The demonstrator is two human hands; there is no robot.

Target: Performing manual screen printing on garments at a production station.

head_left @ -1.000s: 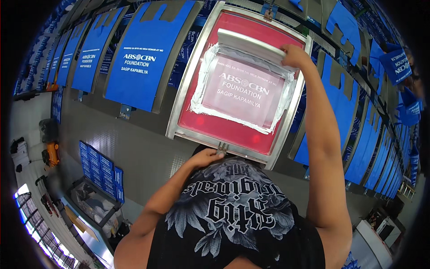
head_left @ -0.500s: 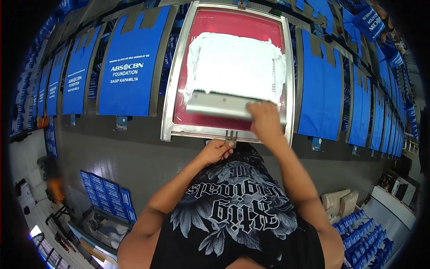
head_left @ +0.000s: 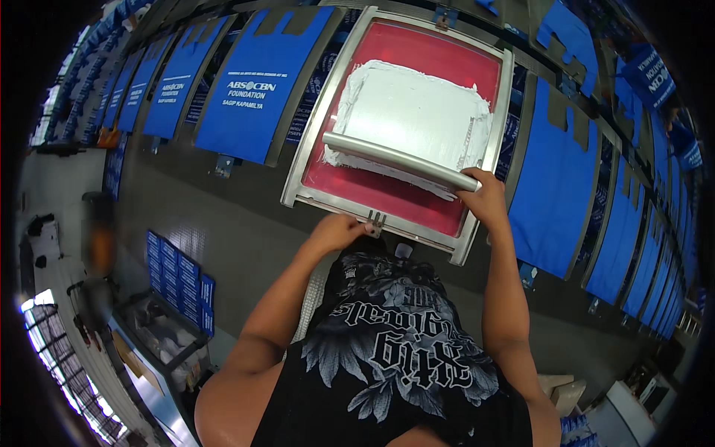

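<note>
A metal-framed printing screen (head_left: 333, 97) with red mesh lies in front of me, tilted clockwise. A broad patch of white ink (head_left: 410, 104) covers the middle of the mesh. Across the near part of that patch runs a long metal squeegee (head_left: 397, 159); its lower edge is hidden. My right hand (head_left: 488, 200) is closed around the squeegee's right end, by the frame's right rail. My left hand (head_left: 339, 232) pinches a small metal bracket (head_left: 377, 220) with prongs at the frame's near edge.
Blue bags lie flat on grey boards in rows, one bag (head_left: 264, 89) left of the screen with white print and another (head_left: 551, 179) to the right showing no print. A dark table edge runs below them. Blue printed pieces (head_left: 179, 279) and a bin stand lower left.
The view has turned, so the screen now sits tilted and further right. My right hand has shifted to the squeegee's right end. My left hand stays at the bracket.
</note>
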